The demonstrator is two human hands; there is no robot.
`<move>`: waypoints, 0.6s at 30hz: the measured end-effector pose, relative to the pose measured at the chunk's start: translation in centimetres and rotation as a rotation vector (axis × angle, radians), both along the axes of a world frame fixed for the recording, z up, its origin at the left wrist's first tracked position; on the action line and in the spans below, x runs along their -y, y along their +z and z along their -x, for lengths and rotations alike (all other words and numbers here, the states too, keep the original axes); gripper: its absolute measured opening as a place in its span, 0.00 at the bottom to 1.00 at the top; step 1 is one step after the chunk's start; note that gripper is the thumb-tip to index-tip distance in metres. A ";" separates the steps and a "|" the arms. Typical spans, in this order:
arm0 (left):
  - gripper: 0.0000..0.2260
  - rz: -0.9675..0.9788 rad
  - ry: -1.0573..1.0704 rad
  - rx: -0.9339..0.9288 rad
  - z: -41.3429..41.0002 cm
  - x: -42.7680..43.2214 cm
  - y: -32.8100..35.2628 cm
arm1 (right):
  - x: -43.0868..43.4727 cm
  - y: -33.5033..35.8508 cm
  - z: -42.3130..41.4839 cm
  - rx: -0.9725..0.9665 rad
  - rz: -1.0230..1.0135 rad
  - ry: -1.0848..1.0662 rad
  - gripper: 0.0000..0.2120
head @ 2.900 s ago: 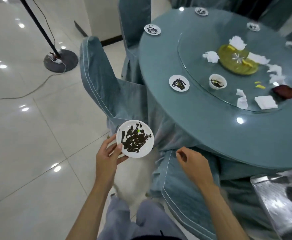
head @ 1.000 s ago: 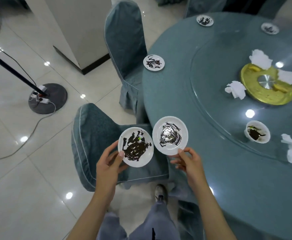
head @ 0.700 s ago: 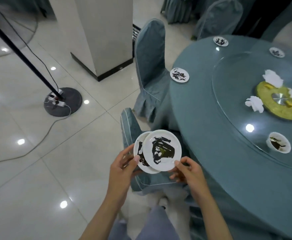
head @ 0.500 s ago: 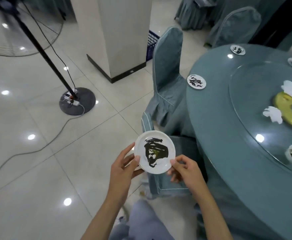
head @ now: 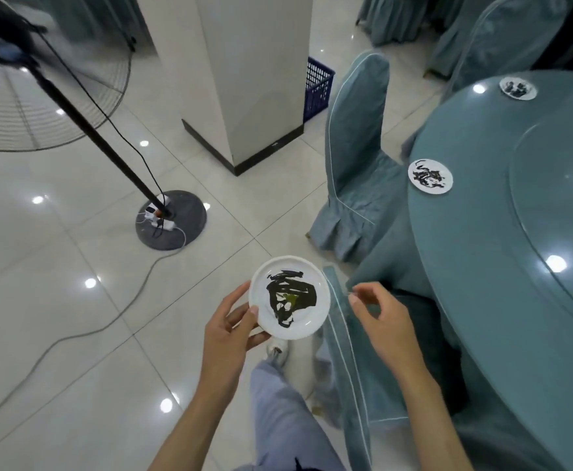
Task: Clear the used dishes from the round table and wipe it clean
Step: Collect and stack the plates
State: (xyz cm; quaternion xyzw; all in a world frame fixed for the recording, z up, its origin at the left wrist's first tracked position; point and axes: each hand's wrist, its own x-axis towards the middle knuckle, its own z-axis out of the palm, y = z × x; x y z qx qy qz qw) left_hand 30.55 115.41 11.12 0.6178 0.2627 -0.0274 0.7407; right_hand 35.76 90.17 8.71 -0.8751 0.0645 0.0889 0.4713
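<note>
My left hand (head: 231, 329) grips a stack of small white plates (head: 290, 296) smeared with dark sauce, held over the floor left of the round table (head: 502, 253). My right hand (head: 382, 316) hovers just right of the stack, fingers loosely curled, touching nothing. Two more dirty small plates sit near the table's edge, one (head: 430, 176) closer and one (head: 518, 88) at the far side. The glass turntable (head: 557, 198) covers the table's middle.
Teal-covered chairs stand beside the table: one (head: 356, 158) ahead, one (head: 353, 362) right below my hands. A standing fan (head: 171, 219) with a cable across the tiles is to the left. A white pillar (head: 254, 79) and blue basket (head: 318, 86) stand beyond.
My right hand picked a second plate off the table, set it on the plate in my left hand, then let go. I have turned left along the table's edge.
</note>
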 end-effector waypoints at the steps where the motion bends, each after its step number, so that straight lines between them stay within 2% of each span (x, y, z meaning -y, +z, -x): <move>1: 0.16 -0.018 -0.017 -0.003 -1.8 -0.4 -0.1 | 0.4 -0.8 -1.6 0.024 0.056 -0.005 0.07; 4: 0.15 -0.065 -0.095 -0.013 -7.5 -1.0 0.1 | 1.7 -2.6 -5.9 0.078 0.287 -0.018 0.10; 6: 0.15 -0.089 -0.153 -0.017 -11.5 -1.2 0.1 | 2.4 -3.2 -8.4 0.102 0.370 -0.094 0.09; 11: 0.17 -0.119 -0.291 -0.014 -20.4 -0.4 -0.3 | 4.0 -3.7 -12.9 0.076 0.472 -0.240 0.08; 18: 0.17 -0.109 -0.420 -0.006 -29.3 1.4 -0.4 | 5.0 -3.5 -16.8 0.054 0.504 -0.377 0.07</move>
